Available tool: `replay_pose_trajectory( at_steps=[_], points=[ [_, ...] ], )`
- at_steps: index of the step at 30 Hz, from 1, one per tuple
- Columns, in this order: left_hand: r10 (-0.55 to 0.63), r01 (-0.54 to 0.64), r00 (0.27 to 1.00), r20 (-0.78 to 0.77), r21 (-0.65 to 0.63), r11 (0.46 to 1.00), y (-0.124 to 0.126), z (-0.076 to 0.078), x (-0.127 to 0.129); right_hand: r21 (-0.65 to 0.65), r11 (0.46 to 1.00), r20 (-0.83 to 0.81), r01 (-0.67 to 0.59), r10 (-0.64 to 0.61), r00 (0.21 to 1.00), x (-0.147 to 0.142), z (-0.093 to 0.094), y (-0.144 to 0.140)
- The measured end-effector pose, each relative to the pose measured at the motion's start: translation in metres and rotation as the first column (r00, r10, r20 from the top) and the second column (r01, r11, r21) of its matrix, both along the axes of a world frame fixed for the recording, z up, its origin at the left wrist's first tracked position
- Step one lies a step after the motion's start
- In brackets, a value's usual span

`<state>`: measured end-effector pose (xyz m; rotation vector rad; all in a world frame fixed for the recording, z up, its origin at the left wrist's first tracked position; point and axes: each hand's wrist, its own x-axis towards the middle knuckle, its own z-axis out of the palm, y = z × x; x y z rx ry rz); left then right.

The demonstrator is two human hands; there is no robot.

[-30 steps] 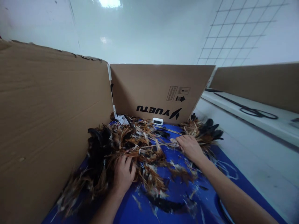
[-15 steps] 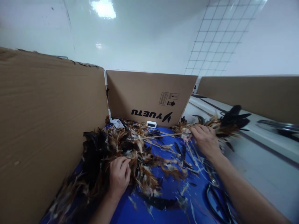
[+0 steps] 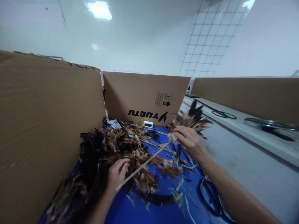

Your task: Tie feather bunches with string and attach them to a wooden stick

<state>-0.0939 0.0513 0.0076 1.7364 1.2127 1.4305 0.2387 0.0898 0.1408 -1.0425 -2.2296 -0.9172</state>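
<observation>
The right hand (image 3: 190,141) was closed around the feathered head of a thin stick (image 3: 142,165), a tuft of brown and black feathers (image 3: 192,118) fanning out beyond its fingers above the blue table (image 3: 163,205). The bare end of the stick slanted down and toward the person, passing just in front of the left hand (image 3: 116,174). That hand rested on the near edge of the loose feather pile (image 3: 121,146) with its fingers curled; whether it pinched the stick, some feathers or nothing, I could not tell, as the fingertips were turned away.

The pile lay heaped in the corner made by two cardboard walls (image 3: 46,124), one of them printed with a brand name, and a small white device (image 3: 148,124) sat at the foot of the far wall. Black-handled scissors (image 3: 211,197) lay on the table under the right forearm, beside scattered quills and fluff.

As I judged it, the main risk lay in that long, thin stick: held only at the feathered end, it could bend or snap if its free end snagged in the pile. Feathers bound to it might pull loose if the grip crushed or tugged them. The forearm hung close over the scissors, so a careless sweep could knock them along the table or catch the skin on them. Any quick movement would also scatter the light fluff across the table.
</observation>
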Motion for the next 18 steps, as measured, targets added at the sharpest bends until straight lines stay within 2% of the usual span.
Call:
replay_pose_trajectory(
  at_steps=[1,2,5,7,10,13,16,18],
  points=[
    [-0.094,0.106,0.991,0.096,-0.133,0.985,-0.001,0.002,0.001,-0.003,0.999,0.018,-0.035,0.035,0.999,-0.012,-0.009,-0.002],
    [-0.172,0.218,0.965,0.197,-0.248,0.944,-0.003,0.004,0.003,-0.031,0.998,0.057,-0.060,0.062,0.996,-0.023,-0.017,-0.004],
    [-0.309,0.490,0.850,0.427,-0.422,0.763,-0.011,0.010,0.009,-0.070,0.991,0.123,-0.116,0.124,0.985,-0.054,-0.044,-0.005],
    [-0.357,0.572,0.808,0.469,-0.474,0.669,-0.016,0.012,0.013,-0.091,0.985,0.112,-0.149,0.158,0.981,-0.069,-0.060,-0.004],
    [-0.414,0.629,0.775,0.478,-0.510,0.587,-0.021,0.010,0.018,-0.119,0.975,0.064,-0.188,0.196,0.979,-0.085,-0.078,0.001],
    [-0.421,0.653,0.753,0.505,-0.497,0.572,-0.021,0.006,0.020,-0.121,0.967,-0.021,-0.223,0.222,0.975,-0.091,-0.086,0.003],
    [-0.373,0.623,0.770,0.518,-0.482,0.616,-0.020,0.002,0.021,-0.114,0.971,-0.227,-0.210,0.180,0.957,-0.090,-0.087,0.000],
    [-0.352,0.595,0.789,0.503,-0.482,0.643,-0.019,0.001,0.022,-0.114,0.978,-0.424,-0.174,0.110,0.899,-0.087,-0.086,-0.005]
  ],
)
